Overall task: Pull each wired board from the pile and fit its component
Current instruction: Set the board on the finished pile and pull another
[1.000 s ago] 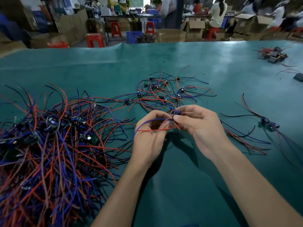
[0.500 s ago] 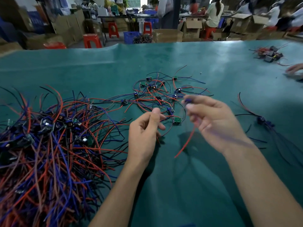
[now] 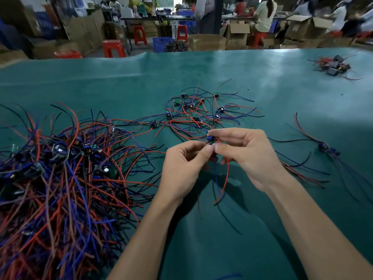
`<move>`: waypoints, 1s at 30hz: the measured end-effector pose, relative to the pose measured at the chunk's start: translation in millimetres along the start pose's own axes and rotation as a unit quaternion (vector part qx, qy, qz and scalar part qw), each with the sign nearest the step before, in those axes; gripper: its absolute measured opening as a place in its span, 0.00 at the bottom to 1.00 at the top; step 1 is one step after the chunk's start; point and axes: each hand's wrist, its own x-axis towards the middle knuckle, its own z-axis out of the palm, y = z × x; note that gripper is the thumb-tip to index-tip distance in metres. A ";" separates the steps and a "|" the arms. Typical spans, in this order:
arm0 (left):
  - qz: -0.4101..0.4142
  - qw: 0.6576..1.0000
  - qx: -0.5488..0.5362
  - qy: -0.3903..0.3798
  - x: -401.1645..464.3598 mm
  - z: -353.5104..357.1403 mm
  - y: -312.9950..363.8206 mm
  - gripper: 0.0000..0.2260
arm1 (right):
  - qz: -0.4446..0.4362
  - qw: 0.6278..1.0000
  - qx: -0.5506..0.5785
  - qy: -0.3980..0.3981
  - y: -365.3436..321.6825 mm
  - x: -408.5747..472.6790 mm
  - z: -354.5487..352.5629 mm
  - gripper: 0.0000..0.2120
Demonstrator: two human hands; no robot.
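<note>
A small wired board (image 3: 210, 138) with a blue component on top is held above the green table (image 3: 262, 93). My right hand (image 3: 248, 156) pinches it between thumb and forefinger. My left hand (image 3: 183, 164) pinches it from the left, thumb tip against the board. Its red and blue wires (image 3: 223, 186) hang down between my wrists. A big pile of wired boards (image 3: 56, 174) with red, blue and black leads fills the left. A looser group of boards (image 3: 193, 112) lies just beyond my hands.
A few wired pieces (image 3: 327, 150) lie to the right of my hands. Another small heap of parts (image 3: 333, 64) sits at the far right of the table. Beyond the table edge are red stools (image 3: 113, 47), cardboard boxes and seated people.
My hands had drifted apart, the right one swinging loose wires. Now both have closed together on one small board, its wires hanging below.
</note>
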 end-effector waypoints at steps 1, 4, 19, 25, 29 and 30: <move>-0.007 1.000 -0.010 0.003 -0.2 0.1 0.6 0.02 | -0.001 1.000 -0.008 -0.007 0.0 0.7 -0.7 0.16; -0.017 1.000 -0.012 0.000 -0.2 -0.6 0.9 0.06 | -0.006 0.998 -0.045 -0.031 0.7 1.9 -0.8 0.18; -0.023 0.999 -0.003 0.038 1.2 -1.3 2.6 0.11 | 0.122 0.970 0.187 -0.095 9.1 4.4 -13.0 0.18; -0.023 0.999 0.011 0.029 2.2 -2.8 1.0 0.10 | 0.097 0.972 0.178 -0.120 6.7 4.2 -17.9 0.19; -0.028 0.999 0.003 0.017 1.9 -4.2 3.3 0.12 | 0.092 0.971 0.171 -0.138 7.3 3.9 -18.7 0.20; -0.030 0.999 0.002 0.013 1.8 -4.6 3.6 0.13 | 0.087 0.974 0.161 -0.135 7.3 3.6 -17.8 0.21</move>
